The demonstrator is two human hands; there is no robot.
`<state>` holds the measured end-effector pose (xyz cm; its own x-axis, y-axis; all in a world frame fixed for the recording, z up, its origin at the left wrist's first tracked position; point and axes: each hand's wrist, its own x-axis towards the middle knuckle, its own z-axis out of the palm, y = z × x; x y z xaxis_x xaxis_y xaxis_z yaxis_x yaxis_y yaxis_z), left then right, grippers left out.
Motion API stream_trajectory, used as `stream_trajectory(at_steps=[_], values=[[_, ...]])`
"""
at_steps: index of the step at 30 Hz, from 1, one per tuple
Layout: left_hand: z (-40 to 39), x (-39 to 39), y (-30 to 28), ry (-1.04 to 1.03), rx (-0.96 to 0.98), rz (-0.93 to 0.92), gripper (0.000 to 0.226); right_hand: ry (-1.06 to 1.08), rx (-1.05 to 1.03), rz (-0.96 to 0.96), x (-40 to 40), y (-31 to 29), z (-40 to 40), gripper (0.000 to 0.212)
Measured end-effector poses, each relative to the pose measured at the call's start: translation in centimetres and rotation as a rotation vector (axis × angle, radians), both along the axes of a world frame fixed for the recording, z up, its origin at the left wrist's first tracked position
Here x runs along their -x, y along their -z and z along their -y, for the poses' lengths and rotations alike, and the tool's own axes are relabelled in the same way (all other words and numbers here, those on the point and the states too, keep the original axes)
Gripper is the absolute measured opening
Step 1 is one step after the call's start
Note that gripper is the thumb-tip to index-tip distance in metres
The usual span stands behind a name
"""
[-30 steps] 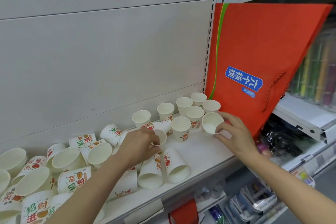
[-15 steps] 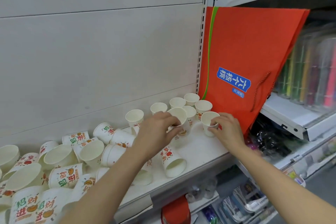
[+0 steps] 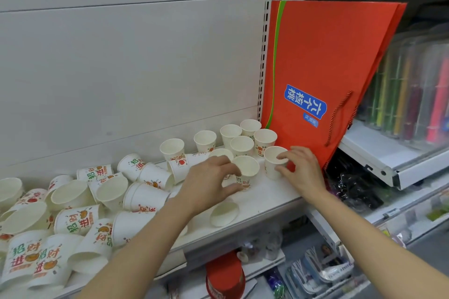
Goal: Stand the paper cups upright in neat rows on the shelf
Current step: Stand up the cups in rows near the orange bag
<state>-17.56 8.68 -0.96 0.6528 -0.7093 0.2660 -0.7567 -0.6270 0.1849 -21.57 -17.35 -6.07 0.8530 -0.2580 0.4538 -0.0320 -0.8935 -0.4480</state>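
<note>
Fingers (image 3: pixel 220 165) of my left hand (image 3: pixel 209 184) curl round an upright white paper cup with red and green print (image 3: pixel 245 170), thumb low on its wall; my palm hides the cups behind it. Left of those fingers, tipped printed cups (image 3: pixel 80 216) lie heaped, the farthest cut off by the frame edge. Just right, my right hand (image 3: pixel 301 172) pinches the rim of another upright cup (image 3: pixel 273 161) on the white shelf (image 3: pixel 267 198). Beyond stand upright cups in rows (image 3: pixel 243 138), then an orange paper bag (image 3: pixel 328 60).
</note>
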Motion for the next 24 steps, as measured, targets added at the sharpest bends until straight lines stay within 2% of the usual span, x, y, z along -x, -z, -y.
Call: stream_trajectory(at_steps=[3,6,9,11,13,15,17,19,21,24], values=[[-2.2,1.6,0.5,-0.060,-0.100,0.006,0.047,-0.034,0.012,0.060,0.0,-0.1,0.3,0.028],[-2.2,2.3,1.9,-0.131,-0.145,0.058,0.032,-0.123,0.067,0.218,0.5,-0.3,-0.5,0.021],[-1.8,2.2,2.8,-0.200,-0.041,0.168,0.011,-0.297,0.127,0.397,2.3,-0.4,-3.0,0.019],[-1.6,2.3,2.8,-0.269,0.070,0.204,0.005,-0.464,0.177,0.419,3.9,0.1,-5.1,0.024],[-1.2,2.2,2.2,-0.357,0.161,0.094,0.012,-0.593,0.294,0.380,5.2,0.8,-6.9,0.029],[-0.9,2.0,1.8,-0.375,0.228,-0.116,0.017,-0.645,0.370,0.362,5.6,1.5,-8.0,0.027],[-0.6,2.0,1.6,-0.329,0.282,-0.295,0.018,-0.639,0.368,0.401,5.4,1.5,-8.6,0.017],[-0.8,2.0,1.7,-0.307,0.306,-0.397,0.027,-0.620,0.344,0.430,5.1,1.3,-8.6,0.011],[-1.5,1.4,1.6,-0.384,0.366,-0.398,0.033,-0.610,0.324,0.414,4.7,1.3,-8.2,0.015],[-3.9,-1.2,1.0,-0.659,0.456,-0.230,0.022,-0.559,0.287,0.359,4.4,1.5,-7.4,0.016]])
